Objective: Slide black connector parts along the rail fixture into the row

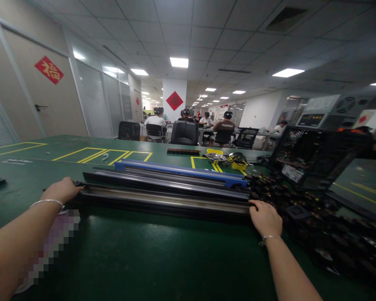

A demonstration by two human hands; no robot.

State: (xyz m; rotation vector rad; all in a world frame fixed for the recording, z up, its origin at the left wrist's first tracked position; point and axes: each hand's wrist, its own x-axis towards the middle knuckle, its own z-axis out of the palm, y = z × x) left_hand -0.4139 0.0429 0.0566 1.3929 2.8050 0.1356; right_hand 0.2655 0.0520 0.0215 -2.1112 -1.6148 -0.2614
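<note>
A long black channel-shaped bar (pixel 166 204) lies across the near part of the green table, its inner face shiny. My left hand (pixel 62 190) is closed on its left end, partly hiding that end. At the other end my right hand (pixel 266 218) grips with curled fingers. Just behind lies a similar dark bar (pixel 166 180), almost parallel. Beyond that is a long blue bar (pixel 175 169) with a dark strip along it.
A heap of dark parts (pixel 301 213) spreads along the right side, below an open black computer case (pixel 313 156). Farther back are a metal bowl (pixel 215 157), a yellow container (pixel 238 163) and a brown strip (pixel 183 151). A blurred-out pinkish item (pixel 54 238) lies under my left forearm.
</note>
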